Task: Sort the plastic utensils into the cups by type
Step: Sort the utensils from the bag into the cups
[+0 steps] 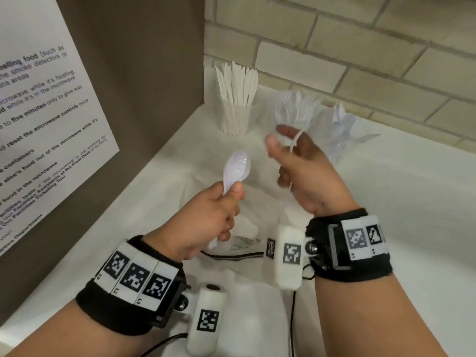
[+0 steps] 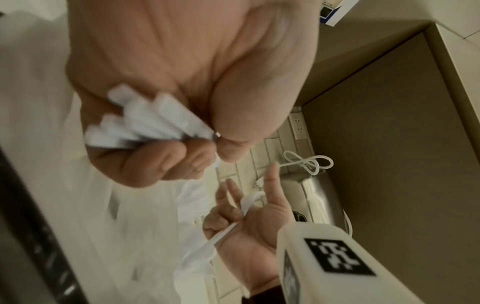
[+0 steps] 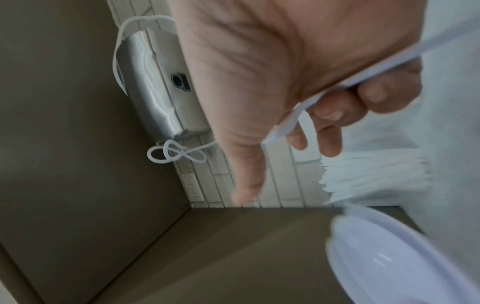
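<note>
White plastic fills both fists above a pale countertop (image 1: 386, 202): the left hand (image 1: 211, 217) has its fingers curled tight round a bundle of spoons (image 1: 235, 170), bowls up and nested, handle ends fanning out below the palm in the left wrist view. The right hand (image 1: 306, 173) keeps thumb and forefinger spread while the lower fingers curl over a single thin utensil (image 1: 295, 143) lying across the palm — its working end is hidden, so its type cannot be told.

Beyond the hands, three clear cups stand in a row against the tiled wall (image 1: 360, 47): a cup of knives (image 1: 235, 104) at the left, a cup of forks (image 1: 296, 109) in the middle and a cup of spoons (image 1: 345, 127) at the right, this last blurred.

Such cutlery looks feather-light, smooth and springy, likely to slide apart in a loose bundle — best gripped at mid-handle, where the stack lies flat. Pushing too hard into a crowded cup could tip it.
</note>
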The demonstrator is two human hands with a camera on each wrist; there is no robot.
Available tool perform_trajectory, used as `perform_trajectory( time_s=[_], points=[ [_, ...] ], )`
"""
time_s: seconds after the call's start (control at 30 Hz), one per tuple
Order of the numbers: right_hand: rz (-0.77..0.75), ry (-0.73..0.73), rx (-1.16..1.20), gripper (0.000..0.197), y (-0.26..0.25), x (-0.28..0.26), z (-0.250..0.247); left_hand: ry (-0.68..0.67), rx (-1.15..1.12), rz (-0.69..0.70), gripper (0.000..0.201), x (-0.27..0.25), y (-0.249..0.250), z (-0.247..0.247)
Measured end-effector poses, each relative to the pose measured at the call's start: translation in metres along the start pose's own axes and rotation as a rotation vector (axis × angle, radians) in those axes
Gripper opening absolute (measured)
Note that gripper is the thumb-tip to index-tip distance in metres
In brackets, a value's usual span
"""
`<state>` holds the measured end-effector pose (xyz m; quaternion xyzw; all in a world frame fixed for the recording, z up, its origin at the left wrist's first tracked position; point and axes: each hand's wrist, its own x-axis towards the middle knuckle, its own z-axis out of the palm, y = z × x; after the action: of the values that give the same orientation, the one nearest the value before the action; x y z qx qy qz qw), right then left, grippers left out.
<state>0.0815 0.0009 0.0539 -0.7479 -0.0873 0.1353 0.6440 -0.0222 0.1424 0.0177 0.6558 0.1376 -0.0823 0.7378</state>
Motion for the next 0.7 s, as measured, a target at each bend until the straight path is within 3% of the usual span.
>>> perform_trajectory(
  time_s=[0.17,0.3,0.4,0.6,0.7],
  points=[
    [-0.122,0.340,0.294,0.022,-0.039,0.049,-0.035,0.015,-0.013,-0.006,0.018,0.005,0.004,0.000],
    [-0.380,0.528,0.231,0.017,-0.055,0.085,-0.045,0.040,0.123,0.045,0.016,0.010,0.008,0.004],
    [-0.459,0.534,0.204,0.019,-0.045,0.114,-0.044,0.036,0.109,0.040,0.018,0.017,0.012,0.008],
    [-0.424,0.457,0.026,0.018,0.001,0.158,-0.050,0.032,0.049,-0.001,0.014,0.024,0.008,0.011],
    [-0.468,0.453,-0.210,0.027,0.014,0.162,-0.053,0.043,0.025,-0.004,0.014,0.025,0.006,0.009]
  ],
)
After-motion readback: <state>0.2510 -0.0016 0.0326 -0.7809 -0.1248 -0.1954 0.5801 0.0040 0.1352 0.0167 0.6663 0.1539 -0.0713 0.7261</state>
